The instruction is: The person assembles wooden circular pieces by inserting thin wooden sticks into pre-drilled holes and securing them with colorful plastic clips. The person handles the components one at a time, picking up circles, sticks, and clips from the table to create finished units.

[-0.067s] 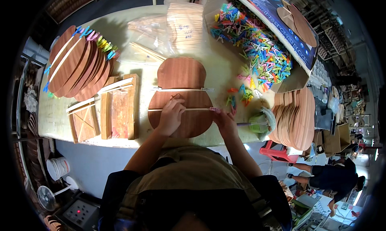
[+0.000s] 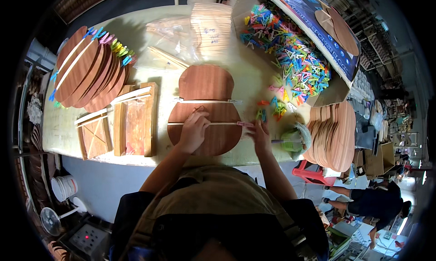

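Observation:
A brown guitar-shaped wooden panel (image 2: 206, 81) lies flat on the table before me. Two pale wooden strips cross it: the upper strip (image 2: 204, 101) has whitish clips at its ends, and the lower strip (image 2: 222, 123) carries a pink clothespin (image 2: 245, 124) at its right end. My left hand (image 2: 195, 130) rests on the panel with curled fingers over the middle of the lower strip, closed on it as far as I can see. Just right of the pink clothespin, my right hand (image 2: 260, 136) is open, fingers apart, close to loose clothespins (image 2: 261, 115). Its fingertips are slightly blurred.
A large box (image 2: 290, 52) of colourful clothespins stands at the far right. Stacked panels (image 2: 334, 131) and a green cup (image 2: 292, 140) are to the right. At left are clipped panels (image 2: 86, 75) and a wooden frame (image 2: 150, 120). Strip bundles (image 2: 211, 29) lie at the back.
My right hand has let go of the pink clothespin and moved a little to the right. The clothespin stays on the strip's end; my left hand keeps its place.

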A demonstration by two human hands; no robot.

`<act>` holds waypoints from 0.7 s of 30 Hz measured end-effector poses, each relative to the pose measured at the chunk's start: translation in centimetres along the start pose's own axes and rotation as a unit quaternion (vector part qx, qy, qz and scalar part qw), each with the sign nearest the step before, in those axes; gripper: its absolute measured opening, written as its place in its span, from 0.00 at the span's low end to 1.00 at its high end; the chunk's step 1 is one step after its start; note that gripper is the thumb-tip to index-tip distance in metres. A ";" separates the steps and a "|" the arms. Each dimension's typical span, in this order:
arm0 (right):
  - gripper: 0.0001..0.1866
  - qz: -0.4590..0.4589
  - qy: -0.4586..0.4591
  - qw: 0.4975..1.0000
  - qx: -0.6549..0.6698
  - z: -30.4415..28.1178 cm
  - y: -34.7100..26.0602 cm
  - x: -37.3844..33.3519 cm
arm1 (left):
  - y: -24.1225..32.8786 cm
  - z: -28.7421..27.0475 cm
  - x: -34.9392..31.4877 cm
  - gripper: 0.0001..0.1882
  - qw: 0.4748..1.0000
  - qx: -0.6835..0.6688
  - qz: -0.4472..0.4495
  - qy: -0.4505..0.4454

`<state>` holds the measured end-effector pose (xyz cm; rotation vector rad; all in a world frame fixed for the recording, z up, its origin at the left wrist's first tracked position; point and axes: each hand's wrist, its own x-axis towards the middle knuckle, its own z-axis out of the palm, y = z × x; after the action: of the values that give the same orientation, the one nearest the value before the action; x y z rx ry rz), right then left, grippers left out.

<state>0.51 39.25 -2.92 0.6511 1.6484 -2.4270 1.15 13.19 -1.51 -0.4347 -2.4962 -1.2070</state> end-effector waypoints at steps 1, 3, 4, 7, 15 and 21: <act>0.06 -0.180 0.019 0.944 -0.274 -0.4 -0.7 0.9 | 0.0 -0.1 0.1 0.04 1.000 0.000 -0.001 -0.002; 0.08 -0.473 0.049 0.534 -0.699 -1.5 -1.9 3.2 | 0.1 0.1 0.0 0.04 1.000 -0.004 -0.006 -0.002; 0.08 -0.432 0.013 0.539 -0.723 -2.6 -2.0 4.4 | 0.1 0.5 0.0 0.04 1.000 -0.008 -0.011 -0.002; 0.08 -0.376 -0.036 0.583 -0.720 -3.1 -2.0 7.6 | 0.6 1.5 0.1 0.05 1.000 0.002 0.008 -0.005; 0.07 -0.377 -0.069 0.733 -0.562 12.3 -4.7 9.5 | 1.3 1.1 0.2 0.02 0.996 0.080 0.025 -0.016; 0.11 -0.478 -0.211 0.661 -0.539 14.2 -2.2 10.3 | 0.1 1.8 -0.6 0.01 1.000 -0.001 0.023 0.008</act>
<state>-13.40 28.49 -1.06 -1.0969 2.9891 -1.0670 1.39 14.59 -2.75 -0.4779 -2.4587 -1.1912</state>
